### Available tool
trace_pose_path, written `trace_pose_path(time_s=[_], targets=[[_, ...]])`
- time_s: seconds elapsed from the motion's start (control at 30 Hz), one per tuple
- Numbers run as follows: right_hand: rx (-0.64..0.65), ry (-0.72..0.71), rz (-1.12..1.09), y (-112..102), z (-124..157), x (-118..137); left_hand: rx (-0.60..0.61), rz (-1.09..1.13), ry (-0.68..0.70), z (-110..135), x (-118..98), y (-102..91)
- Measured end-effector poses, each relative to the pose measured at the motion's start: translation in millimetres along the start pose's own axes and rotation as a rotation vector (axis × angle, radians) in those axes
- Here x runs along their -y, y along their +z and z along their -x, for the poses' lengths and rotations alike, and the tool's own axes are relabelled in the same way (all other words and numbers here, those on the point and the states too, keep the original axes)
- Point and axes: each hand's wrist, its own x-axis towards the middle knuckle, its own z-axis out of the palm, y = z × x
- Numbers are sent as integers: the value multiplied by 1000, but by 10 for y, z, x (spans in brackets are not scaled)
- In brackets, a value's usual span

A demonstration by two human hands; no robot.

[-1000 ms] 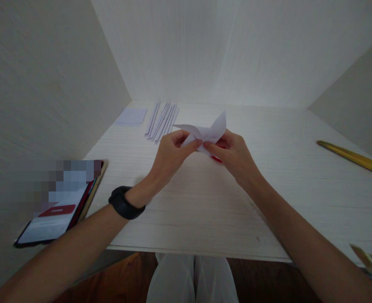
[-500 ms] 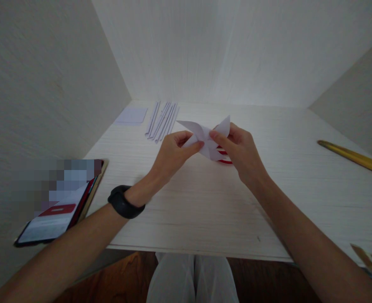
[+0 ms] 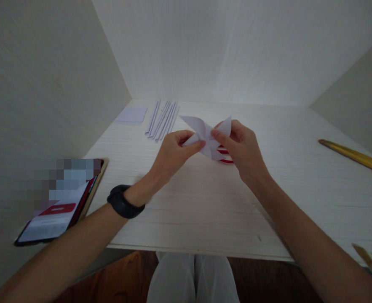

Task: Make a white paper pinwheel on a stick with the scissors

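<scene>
Between my hands, above the middle of the white table, is a white paper pinwheel (image 3: pixel 208 148) with its pointed blades curled in towards the centre. My left hand (image 3: pixel 180 149) pinches its left side, the thumb pressed near the middle. On the right side, my right hand (image 3: pixel 238 141) grips the paper with its thumb in front and its other fingers behind. A red-edged object (image 3: pixel 226 161) shows partly beneath the pinwheel and beside my right hand; most of it is hidden, so I cannot tell its kind.
Several rolled white paper sticks (image 3: pixel 163 121) lie at the back left, beside a flat white paper sheet (image 3: pixel 132 114). At the left edge rests a tablet (image 3: pixel 54 221) in a case. A gold-coloured long object (image 3: pixel 353 156) lies at the right. White panels enclose the table (image 3: pixel 186 210).
Both hands and the pinwheel have shifted very slightly to the right. The grip on the paper looks the same, and its upper left blade stands a little higher.
</scene>
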Motion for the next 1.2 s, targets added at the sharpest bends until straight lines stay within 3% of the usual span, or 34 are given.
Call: trace_pose_path(time_s=[0.13, 0.4, 0.63, 0.8, 0.9, 1.03, 1.1, 1.2], targets=[[-94, -66, 41, -13, 1, 1, 5, 22, -9, -13, 30, -7], [-241, -389, 400, -62, 48, 112, -4, 22, -37, -10, 17, -1], [-263, -461, 531, -74, 100, 158, -20, 14, -49, -10, -10, 4], [-235, -422, 450, -74, 87, 154, -25, 20, -55, -15, -17, 4], [-111, -323, 250, -50, 50, 89, -21, -7, -65, -16, -17, -1], [132, -52, -62, -30, -13, 3, -29, -7, -95, -13, -27, -11], [230, 42, -133, -29, -28, -2, -41, 14, -106, -10, -39, -12], [274, 89, -170, -30, -23, 32, -61, 39, -106, -5, -58, -4]])
